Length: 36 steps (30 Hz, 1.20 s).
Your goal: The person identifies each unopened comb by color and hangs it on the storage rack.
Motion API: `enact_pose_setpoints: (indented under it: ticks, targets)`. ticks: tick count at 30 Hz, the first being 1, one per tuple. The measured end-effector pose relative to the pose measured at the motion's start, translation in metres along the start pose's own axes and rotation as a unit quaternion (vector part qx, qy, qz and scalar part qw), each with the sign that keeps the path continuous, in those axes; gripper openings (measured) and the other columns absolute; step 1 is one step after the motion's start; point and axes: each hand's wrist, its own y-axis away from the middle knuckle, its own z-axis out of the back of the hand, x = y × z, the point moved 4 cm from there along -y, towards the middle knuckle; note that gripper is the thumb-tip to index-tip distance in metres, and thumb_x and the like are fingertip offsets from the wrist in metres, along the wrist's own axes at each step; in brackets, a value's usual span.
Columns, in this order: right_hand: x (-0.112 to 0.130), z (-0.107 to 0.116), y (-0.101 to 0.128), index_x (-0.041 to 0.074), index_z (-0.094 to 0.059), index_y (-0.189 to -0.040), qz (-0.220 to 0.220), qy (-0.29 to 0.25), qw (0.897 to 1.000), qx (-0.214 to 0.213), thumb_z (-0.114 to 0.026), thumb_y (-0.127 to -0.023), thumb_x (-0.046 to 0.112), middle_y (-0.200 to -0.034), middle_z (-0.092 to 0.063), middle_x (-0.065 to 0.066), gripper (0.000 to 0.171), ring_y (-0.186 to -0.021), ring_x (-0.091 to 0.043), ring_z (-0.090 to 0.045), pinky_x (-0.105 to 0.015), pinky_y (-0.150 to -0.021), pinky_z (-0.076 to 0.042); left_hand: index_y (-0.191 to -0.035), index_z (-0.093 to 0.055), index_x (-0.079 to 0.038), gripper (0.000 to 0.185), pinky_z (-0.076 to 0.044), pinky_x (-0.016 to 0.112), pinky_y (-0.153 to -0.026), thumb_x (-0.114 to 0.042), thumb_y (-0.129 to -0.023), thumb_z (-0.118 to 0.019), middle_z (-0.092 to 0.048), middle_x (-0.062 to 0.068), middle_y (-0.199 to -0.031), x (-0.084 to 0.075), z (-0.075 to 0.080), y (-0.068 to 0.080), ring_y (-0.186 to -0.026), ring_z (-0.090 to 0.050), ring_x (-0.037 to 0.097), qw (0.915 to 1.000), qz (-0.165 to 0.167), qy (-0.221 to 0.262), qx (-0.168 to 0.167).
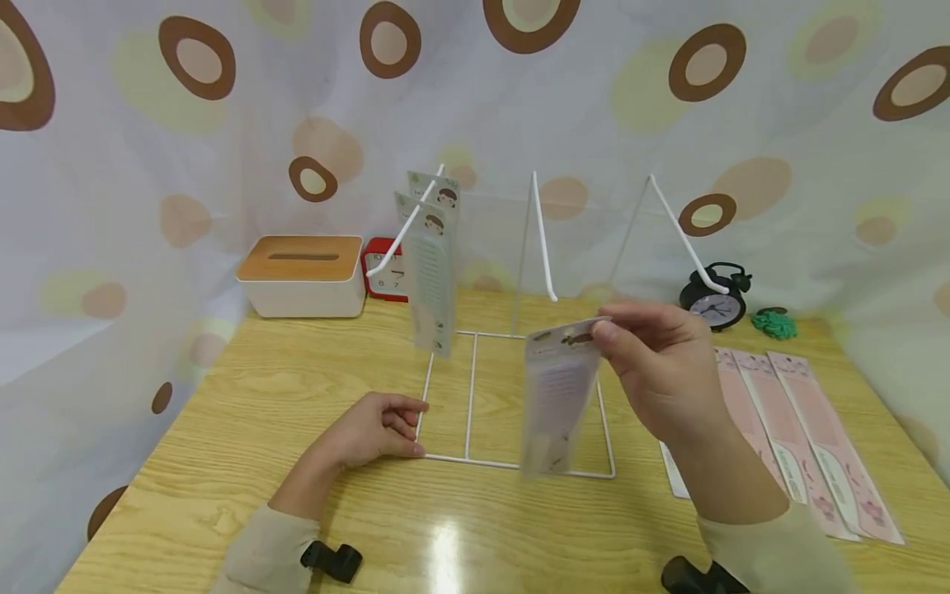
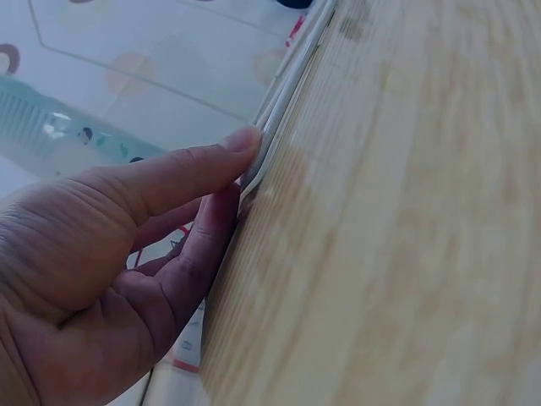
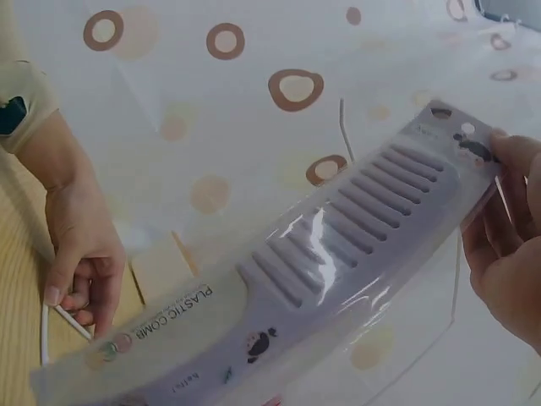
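Observation:
My right hand (image 1: 660,363) pinches the top corner of a clear-packaged purple plastic comb (image 3: 355,220). The pack hangs tilted in front of the middle prong of a white wire display rack (image 1: 471,396), over its base. At the base's front left corner, my left hand (image 1: 374,429) grips the wire between thumb and fingers, low against the tabletop. Two packaged pale green combs (image 1: 430,272) hang one behind the other on the left prong (image 1: 404,227). Nothing hangs on the middle prong (image 1: 543,239) or the right prong (image 1: 686,235).
Behind the rack on the left stand a wood-lidded tissue box (image 1: 300,285) and a red clock (image 1: 386,285). A black alarm clock (image 1: 716,301) and a green coil (image 1: 775,323) are at the back right. Several pink packages (image 1: 824,421) lie beside my right forearm. A patterned curtain (image 1: 519,107) hangs behind.

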Motion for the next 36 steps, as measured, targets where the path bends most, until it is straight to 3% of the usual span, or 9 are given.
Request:
enact_pose_setpoints:
  ticks: [5,10,14,18,28,36]
  targets:
    - [0.005,-0.016,-0.008,0.001,-0.077,-0.102,0.010,0.077,0.994,-0.078,-0.066,-0.089,-0.012,-0.094,-0.074,-0.006,0.022,-0.084,-0.013,-0.069,-0.021,-0.076,-0.057,-0.133,-0.059,0.006,0.061,-0.053,0.023,-0.074,-0.004,-0.078,-0.084,-0.060,0.012,-0.101,-0.001,-0.001,0.001,-0.085,-0.063,0.016,0.9999,-0.006,-0.010,0.001]
    - [0.005,-0.022,-0.013,-0.001,-0.076,-0.099,0.019,0.130,0.985,-0.110,-0.066,-0.086,-0.016,-0.088,-0.073,-0.007,0.021,-0.078,-0.014,-0.067,-0.021,-0.072,-0.056,-0.134,-0.058,0.006,0.061,-0.053,0.024,-0.076,-0.006,-0.080,-0.083,-0.060,0.013,-0.103,-0.002,0.000,0.001,-0.086,-0.063,0.015,0.9996,-0.012,-0.025,0.009]
    - [0.002,-0.019,-0.016,0.001,-0.077,-0.095,0.024,0.189,0.973,-0.131,-0.068,-0.085,-0.016,-0.084,-0.074,-0.004,0.022,-0.074,-0.012,-0.066,-0.021,-0.070,-0.056,-0.135,-0.057,0.007,0.061,-0.052,0.023,-0.076,-0.007,-0.081,-0.082,-0.061,0.014,-0.104,-0.004,-0.001,0.001,-0.087,-0.062,0.016,0.9994,-0.018,-0.028,0.012]
    - [-0.005,-0.009,-0.022,0.002,-0.077,-0.096,0.001,0.234,0.958,-0.165,-0.071,-0.085,-0.010,-0.083,-0.074,-0.001,0.017,-0.073,-0.010,-0.065,-0.021,-0.071,-0.056,-0.134,-0.058,0.007,0.060,-0.052,0.023,-0.076,-0.007,-0.081,-0.083,-0.062,0.013,-0.105,-0.003,-0.001,0.001,-0.087,-0.062,0.017,0.9993,-0.019,-0.030,0.010]
    - [-0.025,0.020,-0.050,0.007,-0.077,-0.105,-0.036,0.256,0.952,-0.165,-0.078,-0.084,0.002,-0.089,-0.074,0.003,0.021,-0.082,-0.008,-0.068,-0.022,-0.079,-0.057,-0.132,-0.061,0.004,0.059,-0.053,0.024,-0.077,-0.009,-0.079,-0.084,-0.064,0.011,-0.102,0.003,0.001,0.000,-0.087,-0.064,0.016,0.9993,-0.015,-0.034,0.004]
    - [-0.044,0.037,-0.074,0.012,-0.077,-0.095,-0.061,0.168,0.963,-0.201,-0.075,-0.085,-0.004,-0.091,-0.071,0.001,0.018,-0.086,-0.010,-0.068,-0.025,-0.085,-0.057,-0.135,-0.059,0.004,0.064,-0.054,0.024,-0.076,-0.010,-0.078,-0.086,-0.061,0.013,-0.104,0.002,0.001,0.000,-0.090,-0.063,0.016,0.9990,-0.015,-0.039,0.017]
